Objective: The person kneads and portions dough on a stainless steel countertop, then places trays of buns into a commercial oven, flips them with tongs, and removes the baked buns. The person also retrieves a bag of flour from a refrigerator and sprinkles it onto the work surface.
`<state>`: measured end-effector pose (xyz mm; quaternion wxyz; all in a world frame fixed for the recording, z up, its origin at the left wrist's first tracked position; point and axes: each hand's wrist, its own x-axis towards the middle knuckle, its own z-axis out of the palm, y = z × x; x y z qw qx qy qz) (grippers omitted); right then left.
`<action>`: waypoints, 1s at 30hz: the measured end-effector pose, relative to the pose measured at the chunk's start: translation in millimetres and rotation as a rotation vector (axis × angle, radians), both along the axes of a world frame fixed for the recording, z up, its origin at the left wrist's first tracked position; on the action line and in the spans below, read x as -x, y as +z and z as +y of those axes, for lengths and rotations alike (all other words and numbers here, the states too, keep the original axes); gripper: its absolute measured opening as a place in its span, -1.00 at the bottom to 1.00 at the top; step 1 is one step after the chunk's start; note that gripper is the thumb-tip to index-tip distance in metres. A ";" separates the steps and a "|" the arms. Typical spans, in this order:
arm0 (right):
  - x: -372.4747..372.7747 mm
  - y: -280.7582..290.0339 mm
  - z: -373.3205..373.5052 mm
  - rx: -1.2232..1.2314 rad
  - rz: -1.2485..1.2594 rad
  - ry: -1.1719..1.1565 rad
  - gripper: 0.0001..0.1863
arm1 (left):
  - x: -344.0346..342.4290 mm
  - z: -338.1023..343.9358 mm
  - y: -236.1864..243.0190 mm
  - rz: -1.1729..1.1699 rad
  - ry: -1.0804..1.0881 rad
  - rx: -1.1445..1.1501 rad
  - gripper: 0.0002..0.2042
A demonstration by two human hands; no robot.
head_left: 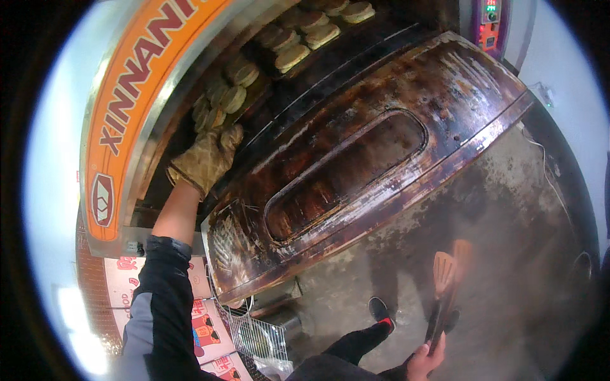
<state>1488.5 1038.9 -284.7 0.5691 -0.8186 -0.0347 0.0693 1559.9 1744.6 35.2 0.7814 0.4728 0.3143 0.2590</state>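
Note:
My left hand, in a stained, quilted tan oven mitt [202, 160], reaches into the open oven. The mitt's tip is at the near corner of a dark baking tray [262, 96], right beside round, flat breads [233, 99]. Inside the mitt my fingers are hidden, so I cannot see whether they grip the tray. More pale breads [321, 36] lie in rows farther back. Low at the right, my right hand [427, 363] is closed around the dark handle of tongs [444, 274] with two slotted, spatula-like tan heads. These heads point upward, apart from each other.
The oven door [356, 174], scorched brown with a long window, hangs open below the chamber. An orange panel [136, 95] curves along the left. A control panel [489, 28] is at the upper right. Below the door stands a wire rack [257, 336]; my shoe [379, 311] is on the concrete floor.

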 end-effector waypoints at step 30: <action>-531.3 259.7 61.6 -0.043 0.258 0.584 -0.57 | -341.4 -107.8 50.1 1.456 -0.222 -1.331 -0.45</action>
